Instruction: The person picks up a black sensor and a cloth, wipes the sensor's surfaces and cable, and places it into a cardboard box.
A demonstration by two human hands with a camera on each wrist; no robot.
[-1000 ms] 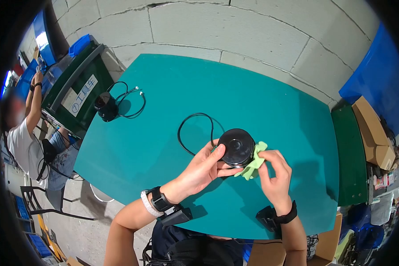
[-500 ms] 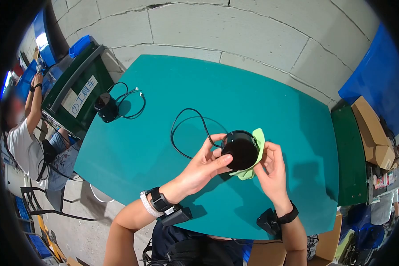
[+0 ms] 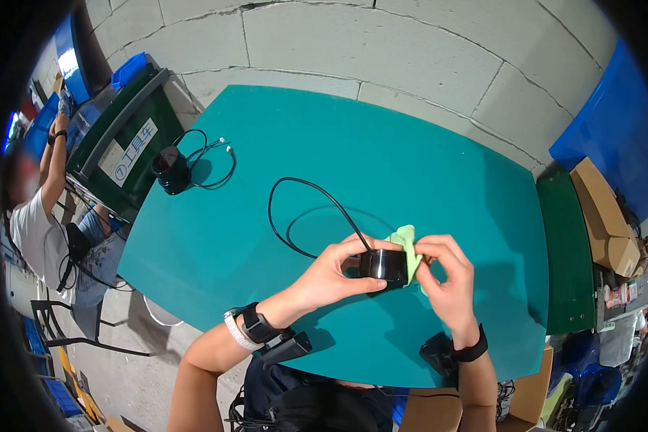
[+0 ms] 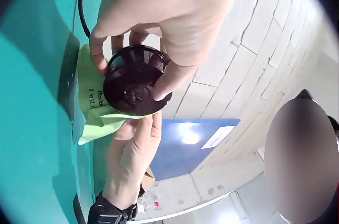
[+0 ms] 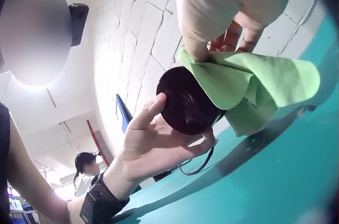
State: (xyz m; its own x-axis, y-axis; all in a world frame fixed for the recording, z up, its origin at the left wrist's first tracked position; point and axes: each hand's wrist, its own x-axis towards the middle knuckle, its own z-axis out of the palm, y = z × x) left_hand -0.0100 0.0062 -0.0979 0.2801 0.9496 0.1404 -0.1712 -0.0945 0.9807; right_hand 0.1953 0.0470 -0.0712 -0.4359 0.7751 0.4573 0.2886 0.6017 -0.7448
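My left hand (image 3: pixel 335 270) grips a glossy black round device (image 3: pixel 383 266), thumb on one side and fingers on the other. It is held over the table, tilted so its shiny side shows in the head view. A black cable (image 3: pixel 304 180) loops from it to the left. My right hand (image 3: pixel 448 277) pinches a light green cloth (image 3: pixel 411 248) against the device's right side. Dark lettering marks the cloth (image 4: pixel 95 97) in the left wrist view. In the right wrist view the cloth (image 5: pixel 254 81) covers part of the device's edge.
A second black device (image 3: pixel 171 170) with a cable and white plugs stands at the left of the green table (image 3: pixel 381 144). Beyond that edge are a dark green tool cart (image 3: pixel 133 137) and a seated person (image 3: pixel 39 223). A cardboard box (image 3: pixel 605 216) lies at the right.
The device has been tipped, from its flat round face showing to its glossy side showing. The cloth has shifted round its right side, and the cable loop has risen and spread leftward.
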